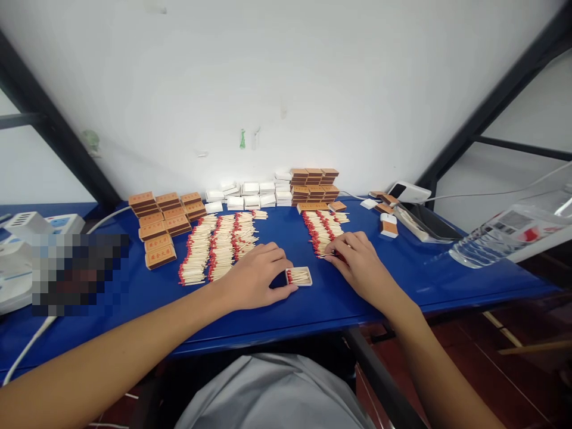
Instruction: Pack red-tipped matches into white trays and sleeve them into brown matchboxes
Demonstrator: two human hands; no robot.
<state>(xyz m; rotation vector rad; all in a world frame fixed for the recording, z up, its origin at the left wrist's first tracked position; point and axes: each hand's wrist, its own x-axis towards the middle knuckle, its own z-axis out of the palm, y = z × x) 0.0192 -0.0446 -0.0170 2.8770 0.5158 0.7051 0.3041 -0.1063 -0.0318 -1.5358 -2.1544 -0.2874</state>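
My left hand (pixel 257 275) rests on the blue table (pixel 313 310), its fingers curled and its thumb and fingertips against the left side of a small white matchbox tray (pixel 300 276) holding several red-tipped matches. My right hand (pixel 357 259) lies just right of the tray, fingers bent down onto the near end of a row of loose matches (pixel 322 229), pinching at some of them. Long rows of matches (pixel 218 244) stretch out beyond my left hand.
Brown matchbox sleeves are stacked at the left (pixel 163 223) and at the back (pixel 315 185). White inner trays (pixel 250 195) line the wall. A power strip (pixel 40 226) sits far left; a phone (pixel 422 217) and a plastic bottle (pixel 496 238) lie at the right.
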